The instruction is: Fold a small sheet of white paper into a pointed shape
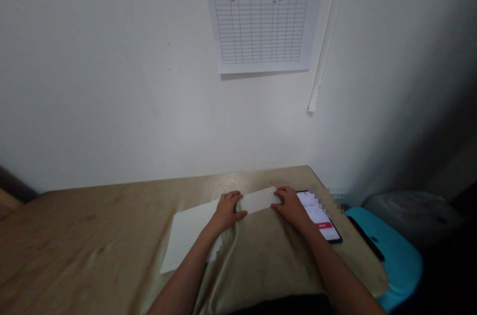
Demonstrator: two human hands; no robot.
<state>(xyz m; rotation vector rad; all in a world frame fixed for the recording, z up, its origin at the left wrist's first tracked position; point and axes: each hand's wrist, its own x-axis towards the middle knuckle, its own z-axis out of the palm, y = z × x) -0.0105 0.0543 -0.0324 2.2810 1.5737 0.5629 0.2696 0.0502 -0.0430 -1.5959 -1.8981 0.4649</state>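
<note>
A narrow white piece of paper point(258, 200), folded or cut to a strip, lies between my two hands just over the brown cloth. My left hand point(228, 209) grips its left end, thumb at the near edge and fingers at the far edge. At the right end, my right hand point(290, 204) holds it the same way, fingertips at the corners. Left of them, partly under my left hand and forearm, rests a small pile of lined paper sheets point(190, 233) with uneven edges.
A phone point(323, 225) with a lit screen lies beside my right forearm. Brown, wrinkled cloth point(112, 235) covers the table. Past its right edge stands a turquoise stool or case point(400, 250). A printed table sheet point(264, 27) hangs on the white wall behind.
</note>
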